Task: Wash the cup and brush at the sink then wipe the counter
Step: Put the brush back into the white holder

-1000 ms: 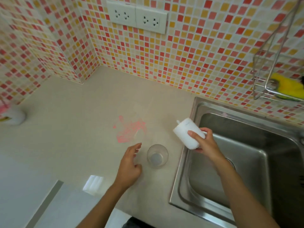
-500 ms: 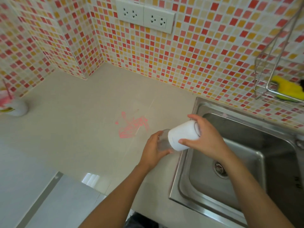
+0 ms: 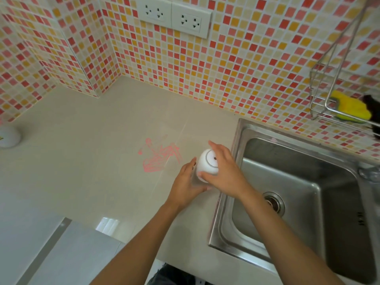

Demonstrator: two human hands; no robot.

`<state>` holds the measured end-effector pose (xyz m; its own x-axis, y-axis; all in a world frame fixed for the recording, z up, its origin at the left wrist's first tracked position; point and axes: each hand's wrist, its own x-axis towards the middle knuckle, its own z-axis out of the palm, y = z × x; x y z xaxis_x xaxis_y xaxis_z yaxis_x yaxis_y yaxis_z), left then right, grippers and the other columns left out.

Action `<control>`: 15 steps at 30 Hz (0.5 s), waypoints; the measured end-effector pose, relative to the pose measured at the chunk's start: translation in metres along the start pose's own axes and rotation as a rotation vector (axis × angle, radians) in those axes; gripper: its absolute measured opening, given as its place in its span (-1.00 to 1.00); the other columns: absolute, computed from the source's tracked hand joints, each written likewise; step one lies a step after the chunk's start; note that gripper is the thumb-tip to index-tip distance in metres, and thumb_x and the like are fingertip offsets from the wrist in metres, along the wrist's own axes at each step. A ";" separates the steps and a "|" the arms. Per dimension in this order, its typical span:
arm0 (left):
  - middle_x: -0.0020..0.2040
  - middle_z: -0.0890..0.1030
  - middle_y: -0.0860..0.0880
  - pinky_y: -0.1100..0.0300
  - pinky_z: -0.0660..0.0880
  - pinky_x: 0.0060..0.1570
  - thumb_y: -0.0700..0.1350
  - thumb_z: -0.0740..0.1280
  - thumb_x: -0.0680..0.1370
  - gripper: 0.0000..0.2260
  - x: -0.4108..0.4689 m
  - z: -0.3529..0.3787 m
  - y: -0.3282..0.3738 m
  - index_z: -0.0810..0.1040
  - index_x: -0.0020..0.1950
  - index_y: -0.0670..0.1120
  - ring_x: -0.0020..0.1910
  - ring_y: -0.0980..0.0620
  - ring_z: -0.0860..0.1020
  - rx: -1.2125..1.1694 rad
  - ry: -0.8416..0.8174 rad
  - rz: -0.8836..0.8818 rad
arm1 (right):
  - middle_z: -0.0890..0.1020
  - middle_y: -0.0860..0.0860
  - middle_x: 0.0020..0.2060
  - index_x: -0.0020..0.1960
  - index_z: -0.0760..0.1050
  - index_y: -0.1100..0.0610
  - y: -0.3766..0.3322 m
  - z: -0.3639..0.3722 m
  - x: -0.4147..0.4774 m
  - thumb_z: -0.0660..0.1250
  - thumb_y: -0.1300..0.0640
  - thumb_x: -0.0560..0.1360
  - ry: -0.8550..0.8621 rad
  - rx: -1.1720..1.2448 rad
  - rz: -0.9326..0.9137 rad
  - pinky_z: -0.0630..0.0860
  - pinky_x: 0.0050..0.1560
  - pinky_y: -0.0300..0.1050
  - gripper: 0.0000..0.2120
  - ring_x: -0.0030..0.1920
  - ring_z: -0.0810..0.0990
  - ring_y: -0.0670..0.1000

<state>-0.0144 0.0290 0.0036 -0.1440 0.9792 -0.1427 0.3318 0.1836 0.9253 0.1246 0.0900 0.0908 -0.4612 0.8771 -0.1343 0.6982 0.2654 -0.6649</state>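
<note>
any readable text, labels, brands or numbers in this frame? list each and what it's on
None can be read.
White container at the counter's left edge: a scrap of coloured label, cut off by the frame, illegible.
Sink: dark marks on the basin floor right of the drain, too blurred to read.
White bottle under the right hand: round base with a dot, no lettering.
Wall sockets: no visible markings.

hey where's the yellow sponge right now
In the head view, the yellow sponge sits in the wire rack on the tiled wall at far right, above the sink, beside something dark.
</note>
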 end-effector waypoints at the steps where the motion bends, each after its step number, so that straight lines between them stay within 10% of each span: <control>1: 0.40 0.42 0.13 0.07 0.41 0.34 0.19 0.52 0.29 -0.16 0.001 -0.001 0.003 0.25 0.50 0.09 0.37 0.15 0.39 -0.007 0.001 0.024 | 0.15 -0.08 0.47 0.53 -0.03 -0.13 0.001 0.001 0.001 0.43 -0.13 0.39 0.007 0.050 0.027 0.26 0.39 -0.06 -0.12 0.42 0.25 0.01; 7: 0.20 0.56 0.26 0.51 0.40 0.07 -0.14 0.53 0.39 -0.40 0.009 -0.001 0.016 0.39 0.34 0.18 0.17 0.34 0.52 -0.059 0.000 0.059 | 0.42 -0.07 0.24 0.40 0.18 0.00 0.006 0.014 0.003 0.51 -0.13 0.31 0.086 0.249 0.155 0.34 0.13 -0.27 -0.20 0.23 0.44 -0.07; 15: 0.21 0.59 0.17 0.39 0.46 0.10 -0.07 0.50 0.41 -0.40 0.012 0.003 -0.001 0.38 0.41 0.06 0.13 0.25 0.55 0.020 -0.012 0.028 | 0.38 -0.06 0.24 0.38 0.19 -0.01 0.017 0.034 0.006 0.53 -0.07 0.32 0.104 0.295 0.165 0.32 0.12 -0.27 -0.23 0.17 0.41 -0.11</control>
<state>-0.0137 0.0409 -0.0001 -0.1234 0.9850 -0.1209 0.3543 0.1575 0.9218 0.1156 0.0861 0.0536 -0.2870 0.9385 -0.1919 0.5632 0.0032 -0.8263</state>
